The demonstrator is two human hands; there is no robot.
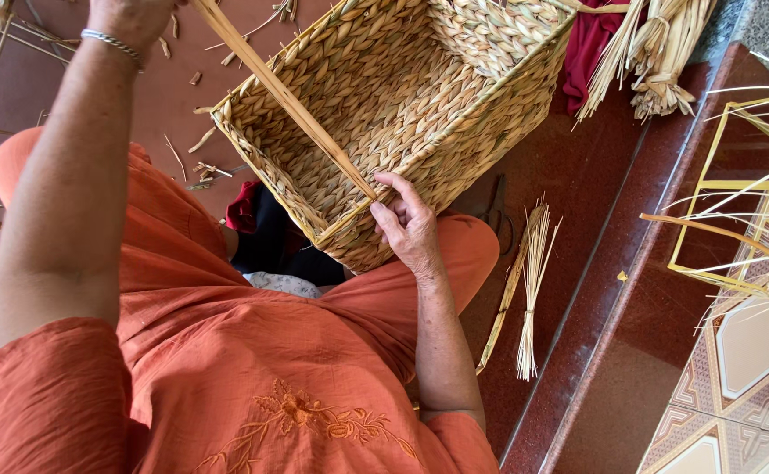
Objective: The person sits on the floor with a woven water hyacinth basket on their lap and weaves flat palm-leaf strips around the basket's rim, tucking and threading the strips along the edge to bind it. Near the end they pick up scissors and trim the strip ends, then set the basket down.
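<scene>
Right hand (409, 224) pinching flat straw strip (283, 96) at braided square basket (402, 96) rim; left hand (130, 16) gripping strip's upper end

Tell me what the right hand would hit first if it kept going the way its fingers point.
The right hand already touches the woven basket at its rim; going on, it would likely press into that rim beside the flat strip.

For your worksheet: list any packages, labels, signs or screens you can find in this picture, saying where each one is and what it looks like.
None in view: no package, label, sign or screen.
The nearest to a container is the woven basket, tan and rectangular, open on the person's lap.
The right hand grips its rim; the left hand pulls a long flat strip.
</scene>
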